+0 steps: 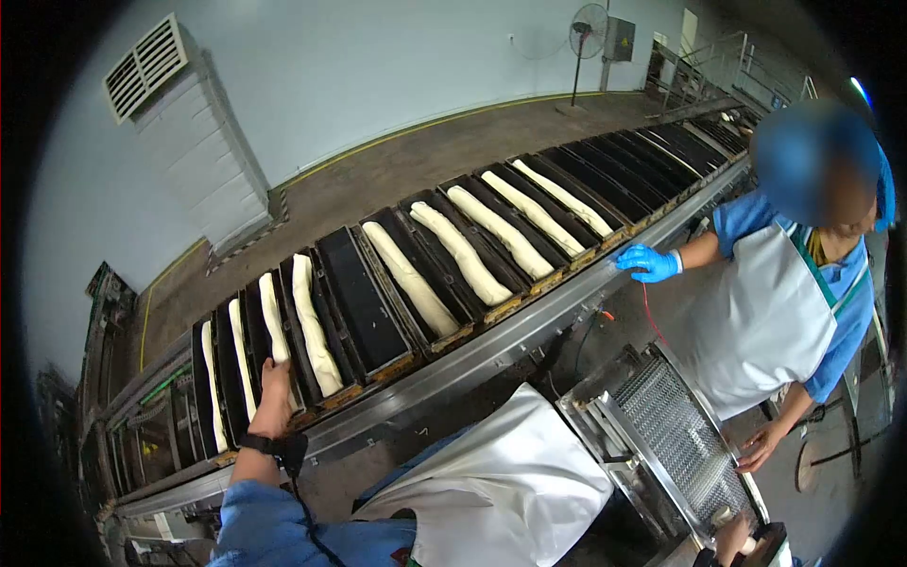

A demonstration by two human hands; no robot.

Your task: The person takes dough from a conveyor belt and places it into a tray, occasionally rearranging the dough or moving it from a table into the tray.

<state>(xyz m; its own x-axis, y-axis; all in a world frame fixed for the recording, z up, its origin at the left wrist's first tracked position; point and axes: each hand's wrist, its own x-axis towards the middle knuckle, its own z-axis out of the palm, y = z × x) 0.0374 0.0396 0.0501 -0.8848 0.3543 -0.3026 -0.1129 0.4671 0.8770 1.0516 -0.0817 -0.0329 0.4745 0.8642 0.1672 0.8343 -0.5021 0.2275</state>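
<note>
Long pale dough rolls lie lengthwise in dark baking pans on a conveyor. My left hand (pixel 274 392), with a black wrist strap, reaches over the pan edge. Its fingers are closed around the near end of one dough roll (pixel 272 317), covering that end. Beside it on the right lies a thicker dough roll (pixel 312 326). At the bottom right, partly cut off by the frame, my right hand (pixel 731 539) is at the low end of a metal mesh belt (pixel 671 425). It is closed on a small pale piece that looks like dough (pixel 748 545).
A co-worker in a silver apron (pixel 756 321) stands on the right, one blue-gloved hand (pixel 650 263) by the conveyor rail (pixel 472 364) and a bare hand (pixel 758 446) beside the mesh belt. One pan (pixel 364 302) among the filled ones holds no dough. A fan (pixel 588 33) stands behind.
</note>
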